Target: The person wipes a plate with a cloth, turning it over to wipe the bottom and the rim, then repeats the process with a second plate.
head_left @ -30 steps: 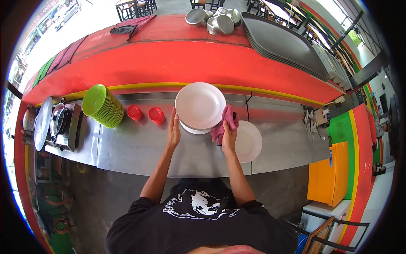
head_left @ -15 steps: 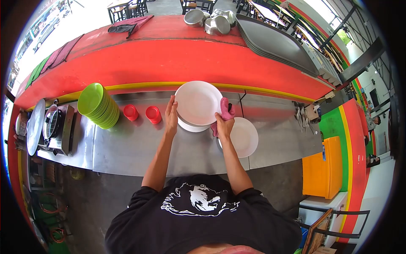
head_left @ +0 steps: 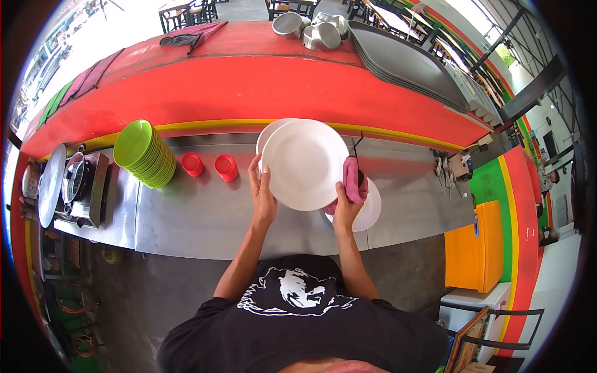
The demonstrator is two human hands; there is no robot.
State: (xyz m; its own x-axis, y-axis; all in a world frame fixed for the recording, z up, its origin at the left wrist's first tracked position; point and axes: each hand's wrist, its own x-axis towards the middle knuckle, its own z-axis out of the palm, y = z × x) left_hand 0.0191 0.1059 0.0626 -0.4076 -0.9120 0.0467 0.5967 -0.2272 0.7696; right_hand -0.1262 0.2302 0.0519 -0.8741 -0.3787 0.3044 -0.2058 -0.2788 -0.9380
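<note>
A white plate (head_left: 305, 165) is held up between both hands, its inside facing me. My left hand (head_left: 263, 198) grips its left edge, thumb on the front. At the lower right of the rim, my right hand (head_left: 346, 210) grips the plate together with a pink cloth (head_left: 354, 180), which bunches up beside the thumb. Behind the held plate shows the rim of another white plate (head_left: 267, 132), mostly hidden. One more white plate (head_left: 369, 212) lies on the steel counter, partly covered by my right hand and the cloth.
Two red cups (head_left: 226, 167) and a tall stack of green bowls (head_left: 146, 155) stand left on the steel counter (head_left: 186, 217). Further left sits a stove (head_left: 93, 189) with a lidded pan. Utensils (head_left: 444, 171) lie right. Metal pots (head_left: 320, 34) and stacked trays (head_left: 404, 59) rest on the red ledge.
The held plate has come off the white plates behind it, moving right and toward me. Both hands moved with it; my left hand, formerly flat at the side, now grips the edge.
</note>
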